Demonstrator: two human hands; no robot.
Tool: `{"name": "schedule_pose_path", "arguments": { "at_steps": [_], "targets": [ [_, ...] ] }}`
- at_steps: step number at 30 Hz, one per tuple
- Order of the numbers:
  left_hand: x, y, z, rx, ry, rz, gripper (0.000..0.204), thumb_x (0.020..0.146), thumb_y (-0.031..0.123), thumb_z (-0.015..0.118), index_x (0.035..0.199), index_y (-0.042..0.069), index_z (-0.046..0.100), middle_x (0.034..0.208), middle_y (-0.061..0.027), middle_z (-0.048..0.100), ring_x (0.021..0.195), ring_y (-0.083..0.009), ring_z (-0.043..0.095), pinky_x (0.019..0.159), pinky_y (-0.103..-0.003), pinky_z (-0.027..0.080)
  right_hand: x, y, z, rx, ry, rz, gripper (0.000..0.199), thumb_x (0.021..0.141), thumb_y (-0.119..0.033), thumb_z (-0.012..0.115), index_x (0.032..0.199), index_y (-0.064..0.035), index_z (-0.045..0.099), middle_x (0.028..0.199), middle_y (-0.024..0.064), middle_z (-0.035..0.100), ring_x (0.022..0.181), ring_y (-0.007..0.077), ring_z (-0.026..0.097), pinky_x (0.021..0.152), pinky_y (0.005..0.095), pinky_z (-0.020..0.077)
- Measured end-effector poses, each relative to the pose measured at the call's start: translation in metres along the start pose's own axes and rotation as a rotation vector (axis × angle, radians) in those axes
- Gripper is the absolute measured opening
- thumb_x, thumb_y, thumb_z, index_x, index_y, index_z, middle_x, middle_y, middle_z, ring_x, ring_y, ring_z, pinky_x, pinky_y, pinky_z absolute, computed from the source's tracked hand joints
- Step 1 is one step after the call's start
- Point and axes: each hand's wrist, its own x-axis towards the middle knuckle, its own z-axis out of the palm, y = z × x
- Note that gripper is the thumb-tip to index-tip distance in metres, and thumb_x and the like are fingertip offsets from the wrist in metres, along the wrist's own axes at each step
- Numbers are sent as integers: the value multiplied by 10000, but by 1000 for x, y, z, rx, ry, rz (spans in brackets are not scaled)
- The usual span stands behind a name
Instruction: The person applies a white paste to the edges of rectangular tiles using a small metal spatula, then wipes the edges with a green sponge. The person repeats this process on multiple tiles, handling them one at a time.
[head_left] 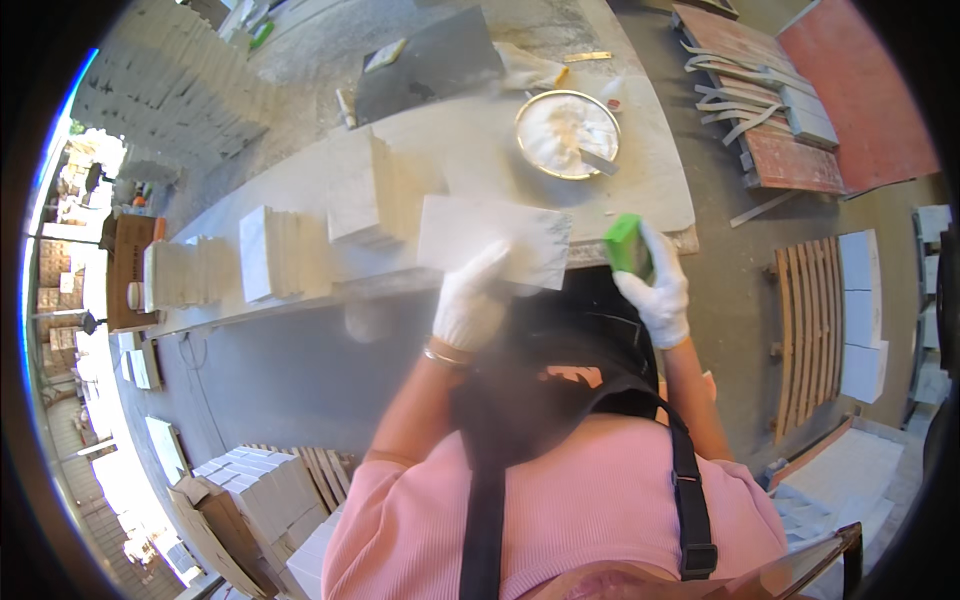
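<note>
My left hand (472, 300), in a white glove, grips the near edge of a flat pale tile (525, 235), thumb lying over its top face. The tile is at the table's near edge. Just right of it, my right hand (660, 290), gloved too, is closed around a bright green block (622, 238) that looks like a sanding block. A small gap shows between block and tile. Beyond them stands a round basin (519, 140) of white powder or paste (562, 122), with a flat-bladed scraper (598, 161) leaning in it.
Stacked tiles stand left along the worktable (660, 190): a tall stack (358, 190), a lower one (258, 255) and another (170, 278). A dark sheet (430, 75) lies at the back. Right are a wooden pallet (808, 330) and a red-topped bench (795, 170) with strips. Boxes (265, 490) stand lower left.
</note>
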Motion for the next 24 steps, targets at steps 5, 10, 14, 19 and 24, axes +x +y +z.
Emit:
{"name": "schedule_pose_path", "arguments": {
  "at_steps": [5,10,14,19,24],
  "targets": [
    [18,19,42,-871,46,-186,373,1101,313,554,1332,26,610,1390,-130,623,1306,-335,570,1144,-446,451,51,-6,-19,28,236,32,767,843,-104,786,1545,-26,486,1482,165,580,1358,249,563,1151,370,435],
    [24,23,70,-873,-67,-35,459,1125,343,484,1478,50,497,1524,-76,541,1412,-247,502,1207,-446,407,97,11,-11,-287,187,219,775,838,-260,835,1531,-110,522,1440,155,610,1318,288,602,1105,370,475],
    [20,17,65,-960,-88,-15,452,1104,357,524,1433,47,531,1490,-73,569,1389,-249,518,1226,-459,389,93,18,-1,-422,176,208,695,849,-402,779,1458,-133,582,1451,126,611,1310,340,589,1087,422,483],
    [17,15,59,-1020,-98,-46,421,1067,364,598,1345,47,599,1412,-54,630,1324,-252,568,1244,-463,385,95,14,2,-476,137,176,685,846,-419,785,1439,-133,596,1445,124,615,1281,342,594,1069,429,491],
    [18,10,56,-1071,-88,-119,425,1066,373,595,1345,53,597,1403,-49,631,1319,-246,569,1244,-460,388,92,-6,4,-565,219,131,593,904,-373,783,1404,-91,634,1407,152,634,1271,337,606,1085,421,483]
  ]
}}
